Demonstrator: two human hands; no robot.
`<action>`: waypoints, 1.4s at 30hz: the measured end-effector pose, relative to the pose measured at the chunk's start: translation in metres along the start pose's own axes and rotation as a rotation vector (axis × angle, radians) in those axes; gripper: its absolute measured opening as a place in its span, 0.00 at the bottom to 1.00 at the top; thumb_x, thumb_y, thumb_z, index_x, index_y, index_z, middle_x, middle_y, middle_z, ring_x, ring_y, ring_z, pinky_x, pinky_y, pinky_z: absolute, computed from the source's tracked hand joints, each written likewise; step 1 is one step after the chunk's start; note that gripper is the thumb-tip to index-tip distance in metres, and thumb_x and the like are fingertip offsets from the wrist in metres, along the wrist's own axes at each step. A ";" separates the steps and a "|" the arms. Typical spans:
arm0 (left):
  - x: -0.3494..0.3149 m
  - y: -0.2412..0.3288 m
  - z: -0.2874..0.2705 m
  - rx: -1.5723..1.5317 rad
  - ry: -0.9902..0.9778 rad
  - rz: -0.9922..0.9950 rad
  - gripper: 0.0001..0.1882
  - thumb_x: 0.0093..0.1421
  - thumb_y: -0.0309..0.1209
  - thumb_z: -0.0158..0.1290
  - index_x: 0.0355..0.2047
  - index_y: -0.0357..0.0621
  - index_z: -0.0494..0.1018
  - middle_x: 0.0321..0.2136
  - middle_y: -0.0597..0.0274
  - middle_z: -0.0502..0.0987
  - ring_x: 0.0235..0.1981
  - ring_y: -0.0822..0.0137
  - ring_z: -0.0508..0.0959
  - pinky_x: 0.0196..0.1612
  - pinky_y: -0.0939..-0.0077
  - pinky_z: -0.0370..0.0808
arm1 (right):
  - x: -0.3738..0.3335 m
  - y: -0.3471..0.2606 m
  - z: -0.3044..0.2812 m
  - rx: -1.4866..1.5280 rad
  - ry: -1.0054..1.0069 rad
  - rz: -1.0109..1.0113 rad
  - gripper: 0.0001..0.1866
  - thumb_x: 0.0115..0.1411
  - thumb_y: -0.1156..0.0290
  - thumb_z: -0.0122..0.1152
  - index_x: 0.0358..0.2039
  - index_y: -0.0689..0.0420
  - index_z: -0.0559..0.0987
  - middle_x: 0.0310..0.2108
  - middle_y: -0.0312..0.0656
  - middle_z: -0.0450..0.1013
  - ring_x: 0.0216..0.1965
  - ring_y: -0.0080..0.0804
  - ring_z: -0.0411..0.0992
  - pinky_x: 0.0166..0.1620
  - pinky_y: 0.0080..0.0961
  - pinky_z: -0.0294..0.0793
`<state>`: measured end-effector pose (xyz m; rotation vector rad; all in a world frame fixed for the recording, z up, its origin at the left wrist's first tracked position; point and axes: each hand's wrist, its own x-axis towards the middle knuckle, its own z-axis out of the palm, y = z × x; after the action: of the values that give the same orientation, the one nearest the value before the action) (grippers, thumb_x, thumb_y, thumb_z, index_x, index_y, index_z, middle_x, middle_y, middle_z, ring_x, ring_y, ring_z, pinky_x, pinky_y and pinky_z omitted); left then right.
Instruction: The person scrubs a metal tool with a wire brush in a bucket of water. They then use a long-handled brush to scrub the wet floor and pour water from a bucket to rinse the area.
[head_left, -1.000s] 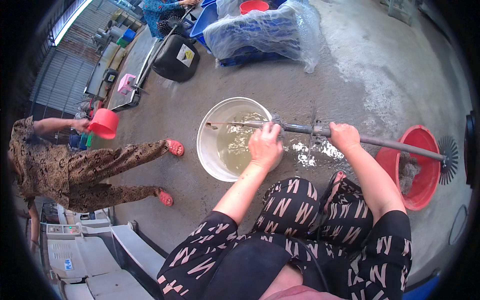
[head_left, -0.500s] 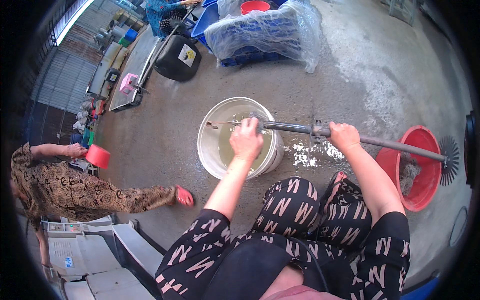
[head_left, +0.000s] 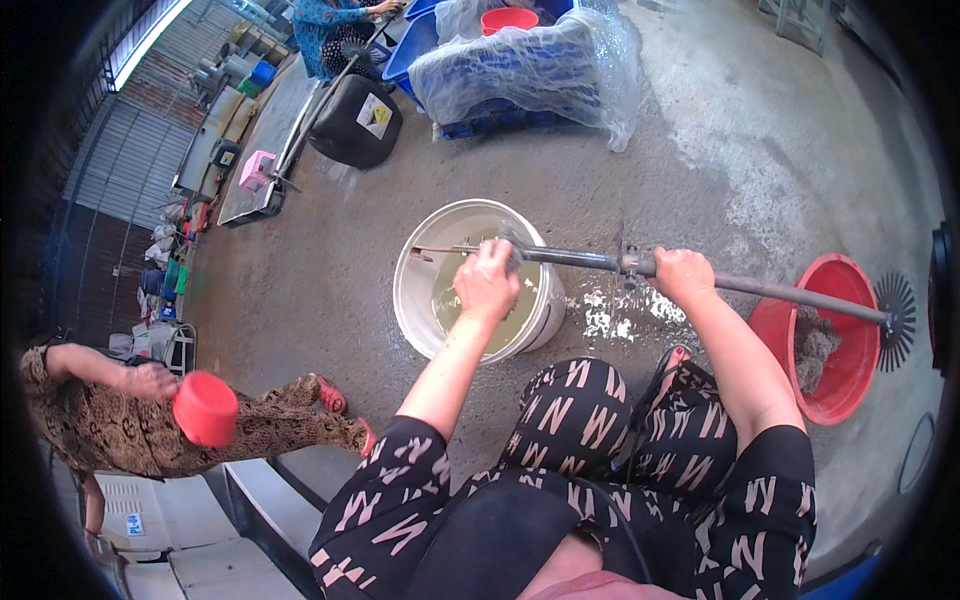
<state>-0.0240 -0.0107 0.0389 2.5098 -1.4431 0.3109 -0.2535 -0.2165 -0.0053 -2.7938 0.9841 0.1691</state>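
Note:
A long dark metal pole [head_left: 575, 257] lies crosswise in front of me, with a clamp collar [head_left: 631, 264] near its middle. My right hand [head_left: 683, 276] is closed round it just right of the collar. Over the white bucket [head_left: 412, 318], my left hand [head_left: 487, 283] is wrapped round a grey, wiry scouring pad [head_left: 514, 245] pressed against the pole's narrower part. A thin reddish-brown end [head_left: 428, 251] sticks out to the left of that hand. Murky yellowish liquid [head_left: 520, 330] fills part of the bucket below. My left palm and fingertips are hidden.
The pole's right end passes over a red basin [head_left: 850, 385] holding grey matted material, beside a black spoked disc [head_left: 897, 318]. At left, a person in patterned clothes carries a red scoop [head_left: 206, 409]. Farther off are a black jerrycan [head_left: 355, 120] and plastic-covered blue crates [head_left: 510, 80].
The person at left has stepped nearer with the red scoop, which has moved down and slightly right. My hands and the pole have shifted only slightly.

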 end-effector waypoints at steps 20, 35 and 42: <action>0.000 0.024 0.001 0.024 -0.043 -0.031 0.16 0.44 0.31 0.57 0.36 0.51 0.70 0.36 0.60 0.73 0.34 0.55 0.78 0.36 0.59 0.76 | 0.000 0.009 -0.001 0.005 -0.009 0.007 0.18 0.50 0.55 0.65 0.34 0.54 0.76 0.32 0.45 0.78 0.37 0.43 0.78 0.39 0.38 0.77; -0.024 0.012 0.007 0.014 0.024 0.021 0.15 0.46 0.30 0.54 0.37 0.53 0.70 0.33 0.57 0.73 0.31 0.57 0.77 0.34 0.62 0.75 | -0.007 -0.009 0.020 -0.048 0.066 0.014 0.16 0.47 0.60 0.68 0.31 0.56 0.77 0.30 0.50 0.77 0.34 0.47 0.77 0.40 0.40 0.76; -0.004 0.045 0.001 0.081 0.021 0.073 0.14 0.45 0.31 0.54 0.35 0.53 0.72 0.33 0.59 0.74 0.29 0.57 0.78 0.30 0.62 0.75 | 0.004 0.009 0.002 -0.025 0.062 -0.013 0.19 0.48 0.55 0.67 0.34 0.55 0.76 0.32 0.48 0.77 0.37 0.45 0.76 0.41 0.39 0.76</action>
<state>-0.0643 -0.0300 0.0410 2.5123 -1.5455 0.4153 -0.2566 -0.2252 -0.0090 -2.8436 0.9839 0.0949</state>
